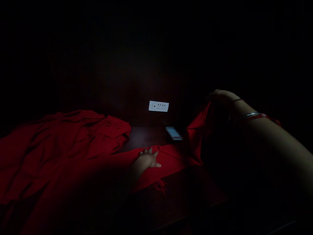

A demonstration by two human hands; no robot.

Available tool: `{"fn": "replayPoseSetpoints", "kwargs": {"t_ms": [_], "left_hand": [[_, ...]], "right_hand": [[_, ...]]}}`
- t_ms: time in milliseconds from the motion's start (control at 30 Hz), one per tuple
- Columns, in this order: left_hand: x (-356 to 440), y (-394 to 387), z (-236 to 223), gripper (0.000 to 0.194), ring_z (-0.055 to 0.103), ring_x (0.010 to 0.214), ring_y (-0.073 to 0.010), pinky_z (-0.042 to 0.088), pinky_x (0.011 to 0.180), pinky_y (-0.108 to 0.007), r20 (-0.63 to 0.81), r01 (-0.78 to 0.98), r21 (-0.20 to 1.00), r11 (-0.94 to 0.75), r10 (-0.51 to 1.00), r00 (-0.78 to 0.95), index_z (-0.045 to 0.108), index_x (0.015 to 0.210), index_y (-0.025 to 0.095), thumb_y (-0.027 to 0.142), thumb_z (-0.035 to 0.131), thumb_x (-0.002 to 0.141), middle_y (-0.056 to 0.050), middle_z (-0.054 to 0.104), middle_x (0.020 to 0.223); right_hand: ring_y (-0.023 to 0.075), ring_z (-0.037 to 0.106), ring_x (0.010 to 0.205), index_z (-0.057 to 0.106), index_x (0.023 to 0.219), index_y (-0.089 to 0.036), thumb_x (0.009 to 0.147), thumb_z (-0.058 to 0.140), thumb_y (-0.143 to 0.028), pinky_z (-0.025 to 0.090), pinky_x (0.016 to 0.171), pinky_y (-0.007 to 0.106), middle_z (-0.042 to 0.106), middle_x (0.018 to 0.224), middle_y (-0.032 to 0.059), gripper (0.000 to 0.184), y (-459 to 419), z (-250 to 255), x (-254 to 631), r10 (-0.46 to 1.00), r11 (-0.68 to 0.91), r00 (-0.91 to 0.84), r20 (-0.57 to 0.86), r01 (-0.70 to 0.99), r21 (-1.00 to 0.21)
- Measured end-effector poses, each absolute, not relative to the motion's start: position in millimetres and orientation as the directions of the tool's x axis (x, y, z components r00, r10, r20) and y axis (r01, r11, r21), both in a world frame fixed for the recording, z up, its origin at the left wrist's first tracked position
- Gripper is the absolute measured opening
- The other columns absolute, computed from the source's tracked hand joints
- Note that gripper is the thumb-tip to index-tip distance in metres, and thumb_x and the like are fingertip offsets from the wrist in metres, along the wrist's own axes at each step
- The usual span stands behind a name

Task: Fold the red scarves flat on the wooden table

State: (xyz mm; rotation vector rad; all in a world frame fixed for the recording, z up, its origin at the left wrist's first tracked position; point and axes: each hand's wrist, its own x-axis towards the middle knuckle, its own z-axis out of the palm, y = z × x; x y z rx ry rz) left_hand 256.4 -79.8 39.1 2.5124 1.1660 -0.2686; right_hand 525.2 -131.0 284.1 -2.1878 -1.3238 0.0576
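Note:
The scene is very dark. A large red cloth (61, 153) with a fringed edge lies crumpled over a dark wooden surface (158, 209). My left hand (146, 160) rests flat on a strip of the cloth near the middle, fingers stretched out. My right hand (221, 98) is raised at the right, closed on a lifted corner of the same red cloth, which hangs down from it. Bangles and a red thread circle my right wrist (251, 115).
A white socket plate (158, 106) sits on the dark wall behind. A small pale blurred object (174, 133) lies on the surface just beyond the cloth. Everything else is lost in darkness.

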Motion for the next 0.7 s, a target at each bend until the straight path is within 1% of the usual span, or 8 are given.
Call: {"fn": "replayPoseSetpoints", "kwargs": {"t_ms": [67, 167, 267, 333, 400, 500, 600, 700], "left_hand": [[240.3, -76.8, 36.4, 0.072, 0.010, 0.125, -0.0318, 0.020, 0.096, -0.048, -0.238, 0.692, 0.335, -0.639, 0.654, 0.719, 0.026, 0.129, 0.020, 0.049, 0.050, 0.068, -0.012, 0.010, 0.139], [201.2, -61.4, 44.9, 0.061, 0.021, 0.123, -0.0246, 0.021, 0.100, -0.038, -0.076, 0.566, 0.588, -0.577, 0.657, 0.750, 0.037, 0.123, 0.014, 0.049, 0.043, 0.073, -0.013, 0.025, 0.135], [148.8, -46.6, 62.2, 0.059, 0.045, 0.108, -0.0202, 0.037, 0.089, -0.036, -0.080, 0.469, 0.818, -0.334, 0.741, 0.667, 0.037, 0.120, 0.015, 0.055, 0.019, 0.080, -0.012, 0.042, 0.125], [110.7, -43.4, 73.3, 0.062, 0.051, 0.101, -0.0194, 0.044, 0.080, -0.035, -0.174, 0.253, 0.967, 0.019, 0.775, 0.608, 0.035, 0.120, 0.018, 0.060, 0.015, 0.078, -0.011, 0.046, 0.122], [74.3, -47.1, 80.5, 0.063, 0.053, 0.098, -0.0192, 0.045, 0.076, -0.034, -0.258, 0.035, 0.959, 0.282, 0.814, 0.520, 0.035, 0.118, 0.020, 0.063, 0.015, 0.077, -0.010, 0.050, 0.116], [32.1, -63.5, 79.2, 0.070, 0.057, 0.088, -0.0206, 0.046, 0.070, -0.035, -0.376, -0.087, 0.890, 0.448, 0.828, 0.415, 0.033, 0.119, 0.020, 0.070, 0.019, 0.071, -0.007, 0.060, 0.097], [13.0, -83.0, 64.6, 0.072, 0.061, 0.076, -0.0198, 0.048, 0.062, -0.031, -0.452, 0.007, 0.877, 0.480, 0.821, 0.347, 0.033, 0.119, 0.023, 0.067, 0.044, 0.063, -0.005, 0.061, 0.086], [15.6, -93.0, 46.4, 0.080, 0.061, 0.074, -0.0165, 0.046, 0.052, -0.021, -0.401, 0.168, 0.915, 0.367, 0.876, 0.269, 0.031, 0.120, 0.027, 0.050, 0.067, 0.053, -0.005, 0.058, 0.098]], "right_hand": [[0.0054, 0.055, 0.065, 0.057, 0.084, -0.006, 0.077, 0.043, -0.007, 0.041, 0.066, 0.019, 0.061, 0.085, 0.0067, 0.016, -127.1, 267.6, 505.4, 0.859, -0.336, 0.500, 0.108, 0.712, -0.617], [0.0079, 0.054, 0.052, 0.058, 0.083, -0.013, 0.077, 0.044, -0.007, 0.046, 0.057, 0.023, 0.061, 0.067, 0.0013, 0.017, -113.6, 250.2, 461.3, 0.916, -0.261, 0.401, 0.001, 0.598, -0.758], [0.0091, 0.054, 0.050, 0.058, 0.077, -0.013, 0.076, 0.045, -0.007, 0.047, 0.055, 0.024, 0.060, 0.060, 0.0013, 0.014, -93.4, 236.7, 399.2, 0.979, -0.128, 0.198, -0.049, 0.407, -0.904], [0.0076, 0.053, 0.047, 0.057, 0.077, -0.013, 0.077, 0.043, -0.006, 0.047, 0.052, 0.022, 0.058, 0.057, -0.0003, 0.015, -79.0, 222.6, 350.2, 0.997, -0.081, 0.041, -0.072, 0.291, -0.953], [0.0046, 0.049, 0.041, 0.053, 0.082, -0.014, 0.079, 0.038, -0.003, 0.046, 0.048, 0.017, 0.054, 0.052, -0.0039, 0.019, -67.2, 201.2, 301.1, 0.993, -0.051, -0.096, -0.072, 0.203, -0.978], [0.0073, 0.053, 0.043, 0.047, 0.092, -0.014, 0.084, 0.030, -0.009, 0.047, 0.047, 0.019, 0.052, 0.049, -0.0033, 0.020, -59.3, 161.4, 245.6, 0.920, -0.142, -0.328, -0.214, 0.230, -0.963], [0.0102, 0.056, 0.047, 0.041, 0.100, -0.014, 0.086, 0.025, -0.015, 0.047, 0.046, 0.022, 0.057, 0.057, 0.0010, 0.022, -61.3, 128.2, 233.5, 0.877, -0.121, -0.367, -0.309, 0.454, -0.883], [0.0092, 0.056, 0.052, 0.048, 0.095, -0.013, 0.081, 0.031, -0.010, 0.045, 0.049, 0.020, 0.060, 0.069, 0.0049, 0.022, -65.9, 111.1, 266.9, 0.937, 0.015, -0.255, -0.239, 0.712, -0.702]]}}
